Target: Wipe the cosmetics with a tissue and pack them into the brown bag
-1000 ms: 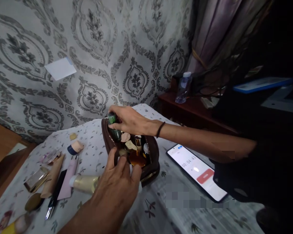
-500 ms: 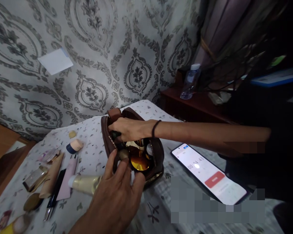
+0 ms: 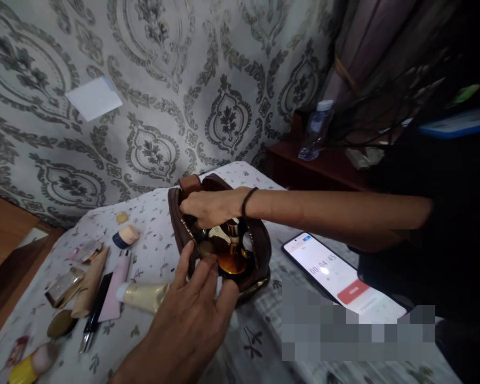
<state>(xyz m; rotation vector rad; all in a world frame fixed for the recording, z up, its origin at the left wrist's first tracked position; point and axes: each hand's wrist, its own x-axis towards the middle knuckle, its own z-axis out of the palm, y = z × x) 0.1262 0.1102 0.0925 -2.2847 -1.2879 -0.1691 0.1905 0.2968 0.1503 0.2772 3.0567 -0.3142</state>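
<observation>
A brown zippered makeup bag (image 3: 260, 240) lies unzipped on the bed sheet. My left hand (image 3: 184, 309) holds its near rim, fingers bent over the edge. Something whitish shows by that hand's fingers, too covered to name. My right hand (image 3: 212, 207), a dark band at the wrist, reaches down into the far left of the bag; its fingertips are hidden there. Inside the bag sit a shiny amber-gold round item (image 3: 232, 264), a gold-capped item (image 3: 232, 228) and other cosmetics. A pale yellow squeeze tube (image 3: 144, 296) lies just left of my left hand.
Cosmetics lie to the left: a pink tube (image 3: 118, 288), a tan tube (image 3: 91, 282), a black pen-like item (image 3: 98, 306), a navy-and-beige jar (image 3: 126, 236). A phone (image 3: 328, 274) running a timer lies right. A water bottle (image 3: 317, 130) stands on a dark red table (image 3: 304, 173).
My right hand has shifted slightly inside the bag, and more of the gold-capped item shows. The view has moved a little. My left hand stays at the rim.
</observation>
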